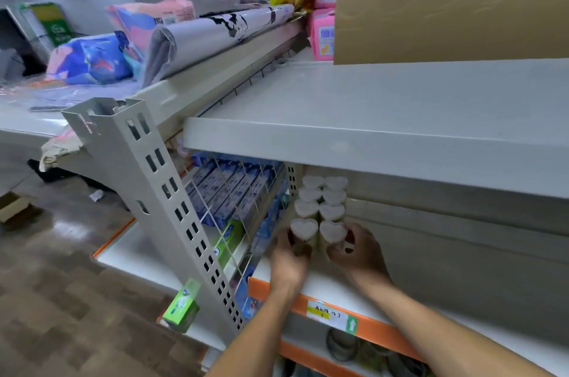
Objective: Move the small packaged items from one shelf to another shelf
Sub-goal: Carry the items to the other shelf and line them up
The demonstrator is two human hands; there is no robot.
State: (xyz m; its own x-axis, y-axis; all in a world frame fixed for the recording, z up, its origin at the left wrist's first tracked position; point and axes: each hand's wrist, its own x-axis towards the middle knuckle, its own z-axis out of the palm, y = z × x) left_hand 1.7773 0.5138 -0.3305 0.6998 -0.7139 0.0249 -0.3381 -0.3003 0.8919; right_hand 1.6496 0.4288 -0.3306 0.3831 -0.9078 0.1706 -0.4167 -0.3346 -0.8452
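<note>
- Your left hand (289,256) and right hand (354,249) each curl round a front heart-topped pack (304,230) on the middle shelf (338,287).
- They look light and crushable; hold the sides gently.

Eight heart-topped packs (320,207) stand in two columns of four at centre frame, and two hands are on the nearest pair: left hand (289,256), right hand (357,250). Upper right, two pink packs (323,16) are stacked; lower left, one green box (181,306).
</note>
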